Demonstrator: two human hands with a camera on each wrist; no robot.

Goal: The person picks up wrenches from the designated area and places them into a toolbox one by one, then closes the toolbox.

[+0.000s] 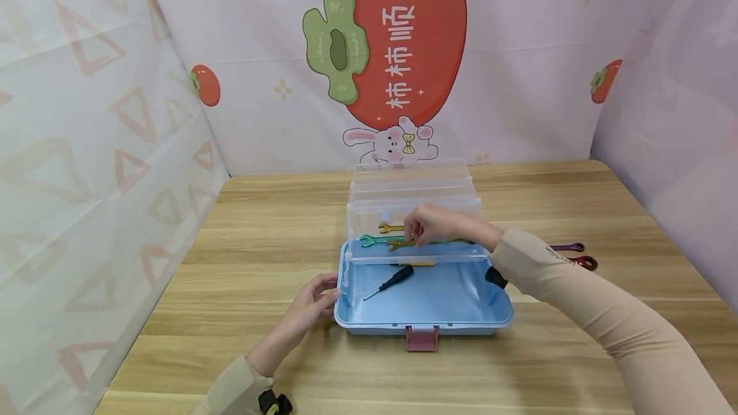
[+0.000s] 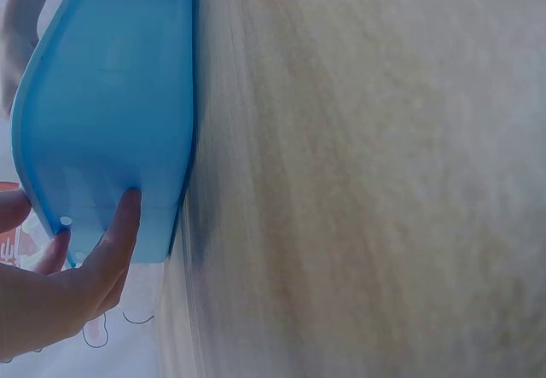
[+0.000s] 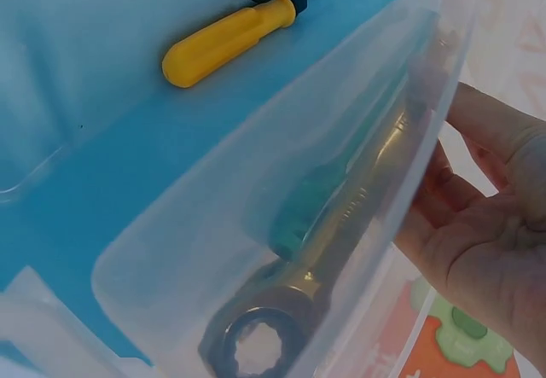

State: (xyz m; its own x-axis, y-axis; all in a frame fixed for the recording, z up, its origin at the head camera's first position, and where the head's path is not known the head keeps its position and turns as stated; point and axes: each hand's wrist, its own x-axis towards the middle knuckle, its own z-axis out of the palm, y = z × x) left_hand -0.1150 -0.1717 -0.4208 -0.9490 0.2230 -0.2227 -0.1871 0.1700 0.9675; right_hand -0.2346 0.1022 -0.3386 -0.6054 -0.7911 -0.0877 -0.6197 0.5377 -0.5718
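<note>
Blue toolbox (image 1: 386, 326) standing open on the bench (image 1: 259, 242), its left rim held between the thumb and other fingers of the left hand (image 1: 310, 301); the right hand (image 1: 432, 226) is at the clear tray (image 1: 369, 260), fingers bent down over the nearer gold wrench (image 1: 396, 245) beside a teal wrench (image 1: 371, 241), whether pinching it cannot be told; a black-handled screwdriver (image 1: 398, 276) lies below

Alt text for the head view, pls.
A person's right hand reaches into the clear tray of an open blue toolbox on a wooden table, over gold and teal wrenches; the left hand grips its left side. A black-handled screwdriver lies in the base.
</note>
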